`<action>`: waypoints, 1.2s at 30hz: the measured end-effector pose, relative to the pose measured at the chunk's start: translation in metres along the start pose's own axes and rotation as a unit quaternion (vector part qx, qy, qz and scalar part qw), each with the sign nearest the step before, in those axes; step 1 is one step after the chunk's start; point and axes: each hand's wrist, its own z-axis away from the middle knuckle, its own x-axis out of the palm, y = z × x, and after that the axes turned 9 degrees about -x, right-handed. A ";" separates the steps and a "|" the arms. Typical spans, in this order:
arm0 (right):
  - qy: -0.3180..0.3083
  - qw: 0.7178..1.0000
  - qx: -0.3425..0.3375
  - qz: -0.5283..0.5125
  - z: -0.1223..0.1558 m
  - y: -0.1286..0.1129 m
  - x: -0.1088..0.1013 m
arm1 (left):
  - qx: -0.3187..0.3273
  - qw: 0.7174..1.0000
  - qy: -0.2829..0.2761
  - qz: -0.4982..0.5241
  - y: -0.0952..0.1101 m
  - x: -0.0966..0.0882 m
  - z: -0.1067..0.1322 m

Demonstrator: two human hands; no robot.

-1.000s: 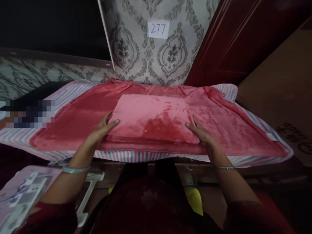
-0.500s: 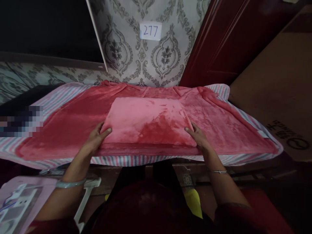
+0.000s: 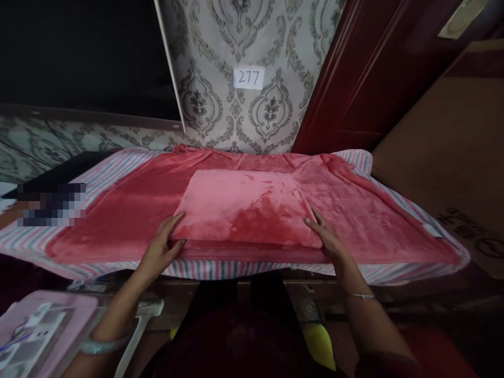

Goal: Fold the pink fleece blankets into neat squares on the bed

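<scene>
A folded pink plush blanket (image 3: 240, 202) lies as a flat rectangle, its nap darker red toward the front right. It rests on a spread red plush blanket (image 3: 134, 210) with a striped border. My left hand (image 3: 161, 249) touches the front left corner of the folded blanket, fingertips on its side edge and thumb apart at the front. At the right edge, my right hand (image 3: 331, 236) has its thumb on top, with the other fingers along the side and partly hidden.
A dark screen (image 3: 86, 58) stands at the back left, before a patterned wall with a numbered card (image 3: 249, 77). A cardboard box (image 3: 444, 147) leans at the right beside a dark red door (image 3: 354, 79). A pink case (image 3: 71, 310) sits low at the left.
My left hand has loosened from the left edge, its thumb dropping off the top to the front corner. My right hand stays at the right edge. The view has tilted up slightly.
</scene>
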 end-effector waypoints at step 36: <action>-0.061 0.855 -0.101 0.504 -0.149 -0.051 0.110 | -0.011 0.949 -0.051 -0.311 0.078 0.072 -0.197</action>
